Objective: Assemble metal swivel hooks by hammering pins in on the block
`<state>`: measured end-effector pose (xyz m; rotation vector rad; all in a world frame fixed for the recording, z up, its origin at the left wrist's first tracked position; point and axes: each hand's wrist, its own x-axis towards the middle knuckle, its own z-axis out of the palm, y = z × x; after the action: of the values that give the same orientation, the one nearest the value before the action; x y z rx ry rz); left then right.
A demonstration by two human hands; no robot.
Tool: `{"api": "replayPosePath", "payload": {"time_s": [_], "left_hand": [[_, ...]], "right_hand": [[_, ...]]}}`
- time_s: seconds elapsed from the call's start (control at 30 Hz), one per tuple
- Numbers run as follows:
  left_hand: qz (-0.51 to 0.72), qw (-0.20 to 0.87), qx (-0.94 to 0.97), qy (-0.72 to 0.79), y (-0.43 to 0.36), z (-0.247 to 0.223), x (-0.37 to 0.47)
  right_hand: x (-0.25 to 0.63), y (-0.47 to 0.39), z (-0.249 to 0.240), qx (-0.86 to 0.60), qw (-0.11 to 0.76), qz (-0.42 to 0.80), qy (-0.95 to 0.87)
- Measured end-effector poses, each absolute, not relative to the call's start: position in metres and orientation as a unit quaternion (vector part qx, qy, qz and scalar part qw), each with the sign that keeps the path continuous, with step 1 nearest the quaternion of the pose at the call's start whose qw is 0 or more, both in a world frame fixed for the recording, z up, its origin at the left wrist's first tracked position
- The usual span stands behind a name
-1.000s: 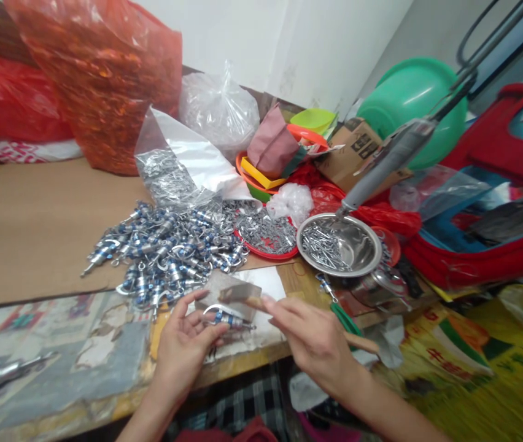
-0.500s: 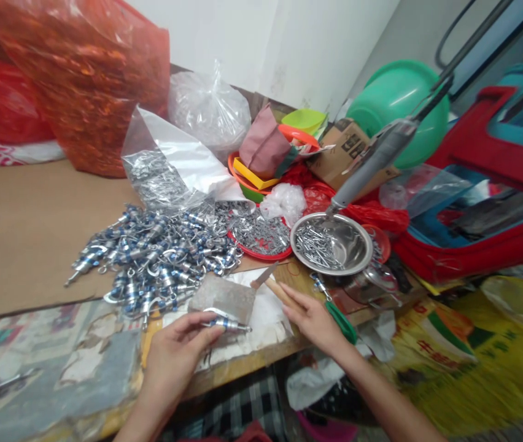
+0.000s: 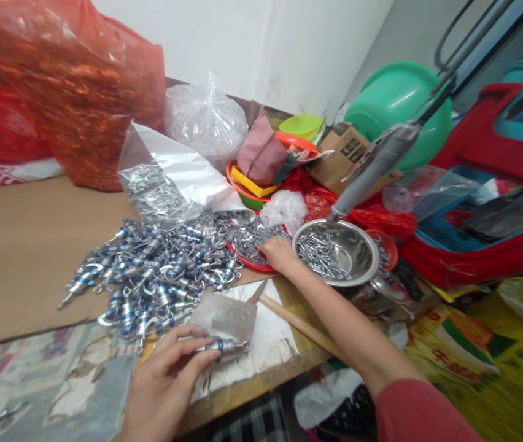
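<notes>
My left hand (image 3: pixel 174 368) pinches a silver metal fitting (image 3: pixel 224 345) with blue bands, held almost level at the front edge of a flat metal block (image 3: pixel 224 316). Over the red dish (image 3: pixel 258 265), my right hand (image 3: pixel 280 255) has its fingertips down among small metal pieces (image 3: pixel 250 236). The fingers look closed, but what is between them is hidden. A tool with a wooden handle (image 3: pixel 302 325) and a pointed metal head lies beside the block, partly under my right forearm. Left of the block is a heap of similar blue-banded fittings (image 3: pixel 155 264).
A steel bowl (image 3: pixel 372 270) of metal pins stands right of the dish, with a grey-handled lever (image 3: pixel 372 169) slanting above it. Plastic bags (image 3: pixel 206 123) line the wall. A red stool (image 3: pixel 464 270) and green basin (image 3: pixel 399 116) are at the right.
My right hand has let go of the wooden handle and moved up and left to the red dish. The tool now lies on the table. My left hand keeps the fitting by the block.
</notes>
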<state>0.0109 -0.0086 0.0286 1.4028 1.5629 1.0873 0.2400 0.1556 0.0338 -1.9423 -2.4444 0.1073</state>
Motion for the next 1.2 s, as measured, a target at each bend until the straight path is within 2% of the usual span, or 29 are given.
{"api": "replayPosePath", "payload": {"time_s": [0.1,0.2,0.33,0.5,0.6,0.67,1.0,1.2], "left_hand": [[0.424,0.389,0.538,0.616,-0.005,0.03,0.009],[0.432,0.386,0.537,0.613,-0.002,0.028,0.008],[0.452,0.392,0.529,0.601,-0.001,0.028,0.009],[0.471,0.395,0.522,0.592,-0.002,0.027,0.01],[0.469,0.385,0.52,0.601,-0.003,0.022,0.011],[0.464,0.378,0.513,0.615,-0.003,0.02,0.011],[0.456,0.371,0.518,0.621,-0.004,0.021,0.011],[0.449,0.37,0.523,0.623,-0.005,0.017,0.009]], "right_hand": [[0.238,0.163,0.03,-0.617,0.008,0.052,-0.785],[0.24,0.165,0.031,-0.623,0.046,0.07,-0.778],[0.235,0.151,0.04,-0.631,0.154,0.097,-0.754],[0.195,0.082,0.049,-0.578,0.272,0.19,-0.745],[0.17,0.04,0.048,-0.487,0.396,0.325,-0.707],[0.16,0.025,0.045,-0.456,0.449,0.386,-0.664],[0.156,0.017,0.048,-0.469,0.444,0.365,-0.67],[0.154,0.014,0.045,-0.477,0.453,0.43,-0.618]]}}
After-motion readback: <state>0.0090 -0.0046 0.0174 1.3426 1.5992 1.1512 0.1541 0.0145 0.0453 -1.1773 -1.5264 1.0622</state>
